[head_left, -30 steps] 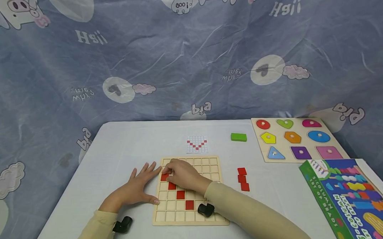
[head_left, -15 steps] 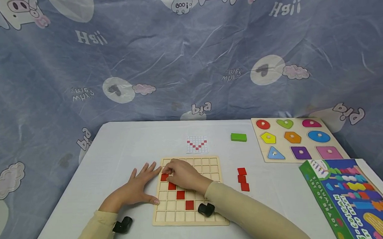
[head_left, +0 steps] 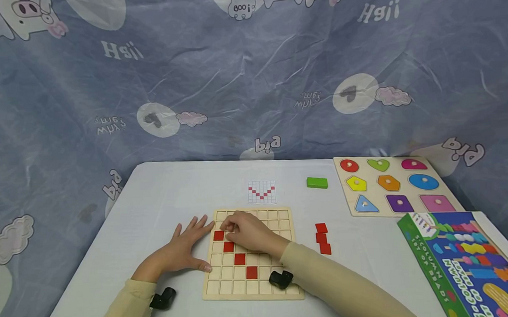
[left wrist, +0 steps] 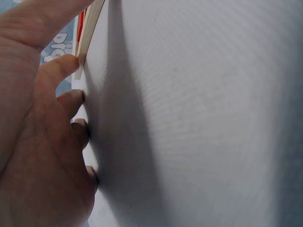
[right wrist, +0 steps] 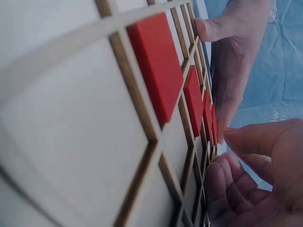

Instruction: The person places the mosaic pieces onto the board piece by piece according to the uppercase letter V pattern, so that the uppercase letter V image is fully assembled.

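A wooden grid board (head_left: 277, 293) lies on the white table, with several red square tiles (head_left: 239, 259) set in its cells along a diagonal. My left hand (head_left: 179, 249) rests spread at the board's left edge, thumb and a fingertip touching the rim; in the left wrist view the other fingertips meet the tabletop. Over the board's upper left is my right hand (head_left: 250, 232), fingers bent, just right of the top-left red tile (head_left: 218, 235). In the right wrist view its thumb (right wrist: 255, 137) and fingers are apart with nothing between them.
Loose red tiles (head_left: 321, 238) lie right of the board. Behind it are a small pattern card (head_left: 261, 192) with a red V and a green block (head_left: 316, 182). A shape puzzle (head_left: 342, 192) and a colourful box (head_left: 467, 262) occupy the right side.
My right hand has drawn back slightly to the right, off the top-left red tile, which now shows more fully. The left hand stays where it was.
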Tool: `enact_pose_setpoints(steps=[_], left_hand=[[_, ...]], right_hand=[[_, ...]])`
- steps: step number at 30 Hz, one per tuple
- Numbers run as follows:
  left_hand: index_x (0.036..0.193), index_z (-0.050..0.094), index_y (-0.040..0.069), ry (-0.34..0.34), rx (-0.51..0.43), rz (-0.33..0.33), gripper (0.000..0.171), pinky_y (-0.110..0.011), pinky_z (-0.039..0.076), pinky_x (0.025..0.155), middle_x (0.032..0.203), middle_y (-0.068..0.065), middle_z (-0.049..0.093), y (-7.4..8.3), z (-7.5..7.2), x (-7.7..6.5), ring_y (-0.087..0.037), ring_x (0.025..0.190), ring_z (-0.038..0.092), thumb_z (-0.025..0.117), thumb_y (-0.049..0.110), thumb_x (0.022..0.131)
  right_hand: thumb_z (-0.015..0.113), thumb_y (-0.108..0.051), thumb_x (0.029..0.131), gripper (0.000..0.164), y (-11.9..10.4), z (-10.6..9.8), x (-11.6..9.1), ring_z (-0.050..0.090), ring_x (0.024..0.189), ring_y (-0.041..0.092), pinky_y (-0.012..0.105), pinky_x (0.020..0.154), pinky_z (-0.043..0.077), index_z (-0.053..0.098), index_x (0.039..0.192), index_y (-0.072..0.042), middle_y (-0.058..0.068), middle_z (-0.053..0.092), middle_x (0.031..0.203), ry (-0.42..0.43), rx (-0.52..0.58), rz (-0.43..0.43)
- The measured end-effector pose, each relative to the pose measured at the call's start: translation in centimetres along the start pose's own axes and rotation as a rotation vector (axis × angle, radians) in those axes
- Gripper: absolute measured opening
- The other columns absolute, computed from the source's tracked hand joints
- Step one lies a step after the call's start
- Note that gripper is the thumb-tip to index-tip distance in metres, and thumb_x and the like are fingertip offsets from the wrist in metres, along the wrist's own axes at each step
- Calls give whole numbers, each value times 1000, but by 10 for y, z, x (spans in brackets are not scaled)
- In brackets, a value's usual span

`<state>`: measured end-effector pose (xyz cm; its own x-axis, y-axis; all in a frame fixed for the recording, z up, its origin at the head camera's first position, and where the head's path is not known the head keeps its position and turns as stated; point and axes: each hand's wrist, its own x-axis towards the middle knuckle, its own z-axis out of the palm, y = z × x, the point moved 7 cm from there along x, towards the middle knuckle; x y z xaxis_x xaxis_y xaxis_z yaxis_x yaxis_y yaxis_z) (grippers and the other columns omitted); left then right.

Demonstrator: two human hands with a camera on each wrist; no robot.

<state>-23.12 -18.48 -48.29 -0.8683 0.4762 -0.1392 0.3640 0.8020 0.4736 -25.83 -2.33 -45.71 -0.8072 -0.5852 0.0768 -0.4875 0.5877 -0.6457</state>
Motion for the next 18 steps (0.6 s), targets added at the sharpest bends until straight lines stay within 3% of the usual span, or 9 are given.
enact_pose_setpoints(steps=[9,18], left_hand=[[148,25,24,-2,-11,-3,115,-61,-5,107,155,-6,11,-1,1,-1,-34,142,2,75,65,54],[148,24,25,5,-15,3,115,-61,-5,107,156,-6,11,-1,1,0,-34,142,2,74,66,53]], right_hand=[[64,-17,85,19,-6,-7,-12,48,70,3,18,65,44,67,103,-18,-8,56,85,12,38,-41],[64,-20,85,19,-2,-16,-30,50,71,3,18,65,46,67,104,-18,-13,55,85,14,61,-11]])
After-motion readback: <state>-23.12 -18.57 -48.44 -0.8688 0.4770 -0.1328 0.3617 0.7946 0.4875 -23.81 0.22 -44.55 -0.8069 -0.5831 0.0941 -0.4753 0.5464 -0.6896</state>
